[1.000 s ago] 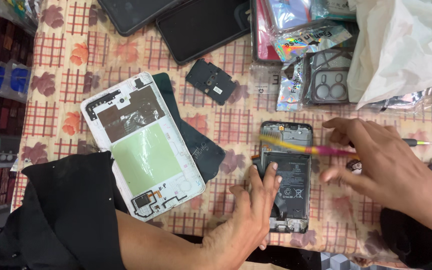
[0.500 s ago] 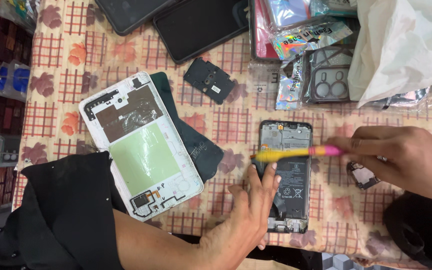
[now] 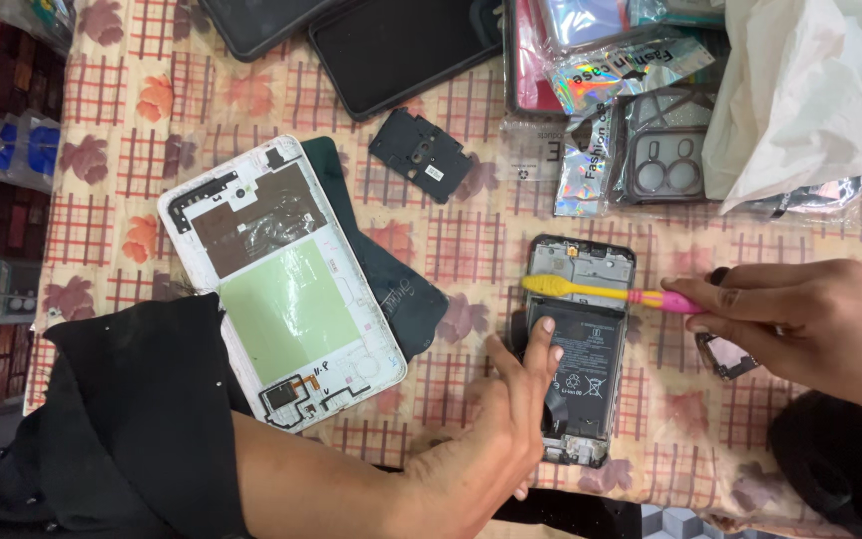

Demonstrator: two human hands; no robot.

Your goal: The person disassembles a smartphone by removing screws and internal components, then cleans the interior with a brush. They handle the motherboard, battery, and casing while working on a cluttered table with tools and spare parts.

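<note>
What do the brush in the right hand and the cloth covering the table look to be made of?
The brush, a toothbrush shape with a yellow head and pink handle, looks like smooth moulded plastic with an even, slightly glossy colour. The table cover seems a printed cloth or oilcloth with red checks and flowers; it lies flat and matte, so which cannot be told.

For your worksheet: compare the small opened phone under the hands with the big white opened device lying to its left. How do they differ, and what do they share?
The opened phone is small with a dark frame; the white device is far larger and pale. The phone lies straight, the white device slanted. The left hand steadies the phone while the right hand holds a yellow-and-pink toothbrush across it; nothing touches the white device. Both lie back-off on the checked cloth.
</note>
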